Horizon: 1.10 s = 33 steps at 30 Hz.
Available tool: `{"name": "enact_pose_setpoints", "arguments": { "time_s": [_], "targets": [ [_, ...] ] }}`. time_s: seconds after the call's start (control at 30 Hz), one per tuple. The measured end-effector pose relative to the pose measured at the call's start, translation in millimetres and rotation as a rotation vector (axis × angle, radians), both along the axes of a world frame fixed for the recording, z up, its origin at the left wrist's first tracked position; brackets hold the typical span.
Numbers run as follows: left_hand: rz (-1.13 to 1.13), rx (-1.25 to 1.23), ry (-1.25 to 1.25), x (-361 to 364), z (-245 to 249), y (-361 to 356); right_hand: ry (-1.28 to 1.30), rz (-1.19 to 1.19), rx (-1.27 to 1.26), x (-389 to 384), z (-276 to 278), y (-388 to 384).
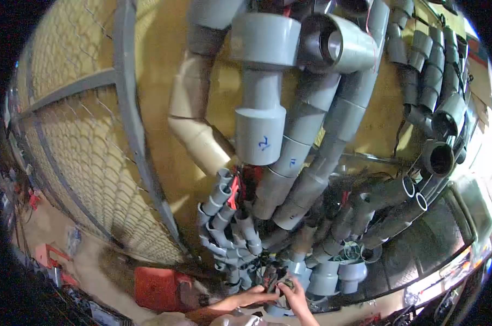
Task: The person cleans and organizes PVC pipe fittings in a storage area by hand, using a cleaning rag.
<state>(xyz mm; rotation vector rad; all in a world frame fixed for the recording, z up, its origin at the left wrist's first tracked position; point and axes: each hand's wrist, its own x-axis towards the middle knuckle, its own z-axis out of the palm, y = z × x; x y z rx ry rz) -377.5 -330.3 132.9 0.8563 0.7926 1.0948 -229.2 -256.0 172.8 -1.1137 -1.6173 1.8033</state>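
- Where the view runs out at its lower edge, the left hand [255, 297] and the right hand [297, 295] are seen meeting on a small dark fitting [275, 281], which is held just below the lowest of the pipes.
- Left hand: the fingers are drawn together and pinched on the fitting's lower left side. The forearm is brought in from the lower left.
- Right hand: the fingers are bunched and closed on the fitting's right side. How firm either hold is cannot be told, as the patch is small and blurred.
- The fitting is placed between the two sets of fingertips and slightly above them. Its long axis is judged roughly upright in the view, pointed toward the pipes, though its shape is not clearly read. Both hands are in touch with it, and neither is markedly nearer.
- Just above it, a cluster of small grey plastic elbow pipes [224, 217] is noted, with a red clip [234, 193] caught among them.
- Higher up, a large grey plastic pipe marked with a blue "2" [261, 130] is seen, with a beige plastic elbow pipe [194, 127] just beside it on the left.
- Further left, a chain-link wire mesh panel [88, 157] is set in a grey frame, and a red box [160, 288] is seen near the left forearm.
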Motion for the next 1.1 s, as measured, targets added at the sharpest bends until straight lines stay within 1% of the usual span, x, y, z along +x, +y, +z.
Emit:
{"name": "enact_pose_setpoints", "arguments": {
  "time_s": [0.03,0.07,0.1,0.13,0.17,0.2,0.23,0.27,0.3,0.33,0.37,0.4,0.5,0.53,0.57,0.6,0.63,0.7,0.73,0.77,0.83,0.9,0.93,0.97,1.03,1.07,1.1],
  "targets": [
    [0.099,0.065,0.392,4,18,2,0.066,0.004,0.061,-6,3,-3],
    [0.085,-0.126,0.192,-3,-3,8,0.131,0.004,0.124,-12,9,-6],
    [0.208,-0.241,0.171,-9,30,3,0.196,0.002,0.187,-18,17,-10],
    [0.167,-0.249,0.212,-21,32,-2,0.250,0.001,0.151,-23,36,-14],
    [0.122,-0.251,0.245,-33,33,-5,0.296,0.009,0.173,-26,30,-16],
    [0.230,0.002,0.187,-35,58,-13,0.283,0.015,0.117,-28,46,-19],
    [0.229,0.159,0.399,-51,72,-22,0.270,0.016,0.053,-27,61,-24],
    [0.237,0.101,0.385,-60,121,-34,0.350,0.027,0.164,-26,54,-21],
    [0.328,0.411,0.752,-77,144,-43,0.354,-0.007,0.237,-24,53,-18],
    [0.354,0.309,0.729,-86,175,-54,0.359,-0.045,0.311,-21,53,-14],
    [0.568,0.450,0.565,-87,188,-62,0.364,-0.086,0.385,-18,52,-9],
    [0.921,0.701,0.504,-70,222,-58,0.414,-0.105,0.318,-11,42,-3],
    [0.862,1.121,0.457,-32,338,-18,0.376,-0.144,0.129,7,35,2],
    [0.942,1.398,1.083,-31,361,-2,0.325,-0.159,0.146,12,30,1],
    [0.977,1.614,1.750,-28,381,13,0.274,-0.170,0.164,18,21,0],
    [1.089,1.668,1.846,-17,392,39,0.287,-0.304,0.115,18,-9,2],
    [1.207,1.714,1.941,-11,397,68,0.286,-0.291,0.068,25,-23,-3],
    [1.231,1.525,2.201,-21,399,125,0.284,-0.261,-0.030,34,-37,-7],
    [1.263,1.518,2.179,-30,388,146,0.280,-0.303,-0.052,31,-11,-18],
    [1.287,1.510,2.162,-40,382,157,0.308,-0.287,-0.009,35,4,-22],
    [1.263,1.460,2.205,-42,374,142,0.373,-0.259,0.062,39,16,-28],
    [1.209,1.441,2.233,-44,355,132,0.375,-0.291,0.018,53,-14,-16],
    [1.179,1.436,2.245,-48,343,130,0.372,-0.305,-0.008,59,-18,-16],
    [1.152,1.423,2.260,-51,331,127,0.322,-0.345,0.009,67,-19,-19],
    [1.027,1.431,2.280,-57,303,121,0.222,-0.404,0.055,74,5,-21],
    [0.966,1.431,2.290,-58,292,116,0.361,-0.486,0.122,76,-33,-11],
    [0.933,1.409,2.328,-57,284,110,0.329,-0.478,0.094,82,-34,-9]
  ]
}}
